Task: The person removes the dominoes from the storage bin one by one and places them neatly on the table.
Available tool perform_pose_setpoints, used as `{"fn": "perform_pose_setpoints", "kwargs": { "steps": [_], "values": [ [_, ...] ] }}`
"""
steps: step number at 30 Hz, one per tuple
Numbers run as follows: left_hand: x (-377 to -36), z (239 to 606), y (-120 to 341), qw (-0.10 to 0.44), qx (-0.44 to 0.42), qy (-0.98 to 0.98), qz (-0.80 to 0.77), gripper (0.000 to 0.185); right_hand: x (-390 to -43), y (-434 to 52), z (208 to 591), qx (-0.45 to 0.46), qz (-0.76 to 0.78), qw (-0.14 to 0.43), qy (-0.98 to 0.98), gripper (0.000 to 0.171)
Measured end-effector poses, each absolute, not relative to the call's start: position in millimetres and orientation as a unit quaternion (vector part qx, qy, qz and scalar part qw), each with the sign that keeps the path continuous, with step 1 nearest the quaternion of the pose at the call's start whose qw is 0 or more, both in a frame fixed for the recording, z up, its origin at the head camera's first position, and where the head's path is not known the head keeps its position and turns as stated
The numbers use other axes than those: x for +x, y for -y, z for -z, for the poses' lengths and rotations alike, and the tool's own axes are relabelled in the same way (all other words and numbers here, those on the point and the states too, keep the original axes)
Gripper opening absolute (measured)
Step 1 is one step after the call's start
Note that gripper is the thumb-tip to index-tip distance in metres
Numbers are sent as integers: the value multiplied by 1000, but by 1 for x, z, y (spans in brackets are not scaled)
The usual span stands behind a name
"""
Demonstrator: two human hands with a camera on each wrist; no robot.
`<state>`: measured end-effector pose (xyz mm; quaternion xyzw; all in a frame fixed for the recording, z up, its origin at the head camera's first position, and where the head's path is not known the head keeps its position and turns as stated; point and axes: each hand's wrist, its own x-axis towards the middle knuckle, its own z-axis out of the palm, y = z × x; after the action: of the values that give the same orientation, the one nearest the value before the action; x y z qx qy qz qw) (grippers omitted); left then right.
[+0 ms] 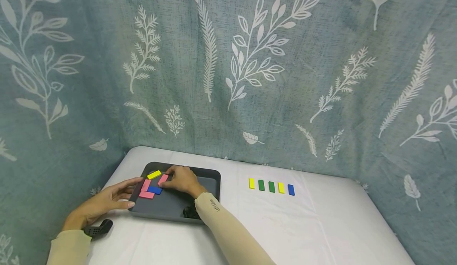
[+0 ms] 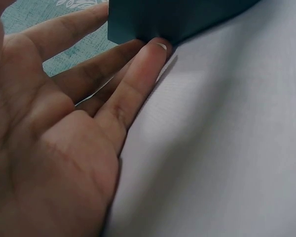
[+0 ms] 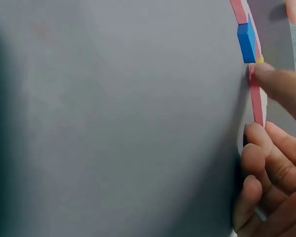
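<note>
Inside the dark grey tray (image 1: 171,209), my right hand (image 1: 183,181) pinches a pink block (image 1: 163,179) by its two ends, thumb at one and fingers at the other. The right wrist view shows this pink block (image 3: 256,98) beside a blue block (image 3: 246,42). Around it in the tray lie a yellow block (image 1: 154,174), a blue block (image 1: 155,190) and two more pink blocks, one upper (image 1: 145,185) and one lower (image 1: 146,194). My left hand (image 1: 103,201) is at the tray's left side, its extended fingers (image 2: 138,74) against the outer wall.
Right of the tray, a row on the white table (image 1: 285,225) holds a yellow block (image 1: 251,183), two green blocks (image 1: 266,186), another yellow block (image 1: 281,188) and a blue block (image 1: 291,190). A leaf-patterned curtain (image 1: 221,78) borders the table's back and sides.
</note>
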<state>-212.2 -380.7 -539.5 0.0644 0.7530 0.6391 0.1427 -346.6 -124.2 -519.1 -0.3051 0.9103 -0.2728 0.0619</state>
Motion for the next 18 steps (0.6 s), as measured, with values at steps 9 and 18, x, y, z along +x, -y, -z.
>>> {"fn": "perform_pose_setpoints", "kwargs": {
  "steps": [9,18],
  "values": [
    [-213,541,381,146,73,-753,-638,81,-352,120,522,-316,283,75,-902,52],
    [-213,540,381,146,83,-745,-646,80,-354,115,518,-316,293,91,-898,51]
  ]
}}
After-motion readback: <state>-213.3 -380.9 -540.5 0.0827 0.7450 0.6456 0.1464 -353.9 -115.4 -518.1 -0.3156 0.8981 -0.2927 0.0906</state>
